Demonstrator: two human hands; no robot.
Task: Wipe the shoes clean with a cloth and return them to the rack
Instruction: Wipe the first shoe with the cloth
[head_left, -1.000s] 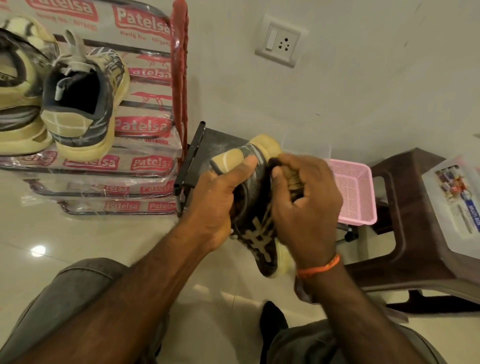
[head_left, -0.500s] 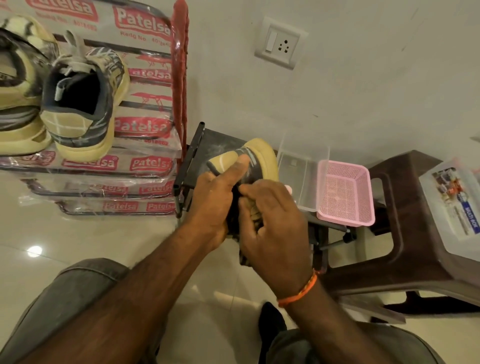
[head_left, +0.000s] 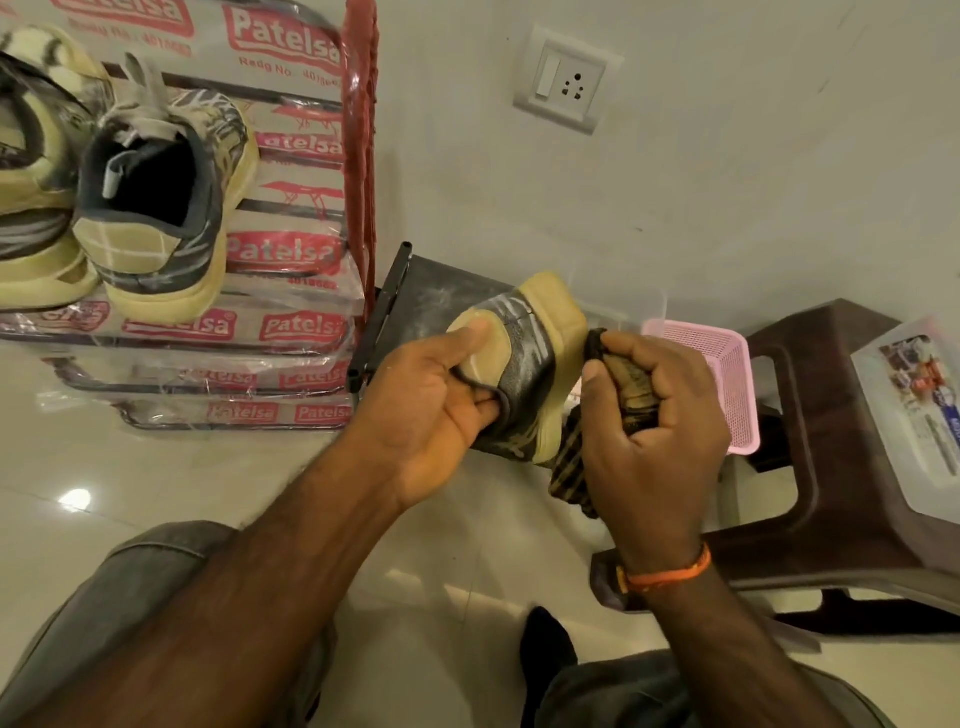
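My left hand (head_left: 431, 395) grips a dark grey and tan shoe (head_left: 530, 358) by its heel, thumb on the tan heel patch, sole side turned to the right. My right hand (head_left: 654, 415) holds a bunched dark and tan patterned cloth (head_left: 571, 467) against the shoe's pale sole edge; a tail of cloth hangs below my fist. Two matching shoes (head_left: 156, 208) stand on the rack (head_left: 291, 332) at the upper left, heels toward me. The rack is wrapped in plastic printed with red labels.
A black panel (head_left: 415, 291) leans on the wall behind the held shoe. A pink mesh basket (head_left: 727, 384) and a clear box sit by a brown plastic stool (head_left: 831, 415), which carries a lidded container (head_left: 914, 405). My knees are at the bottom over a glossy tiled floor.
My right hand with the cloth has slid from over the shoe's upper to its right sole edge, uncovering the heel and side. My left hand keeps the same grip.
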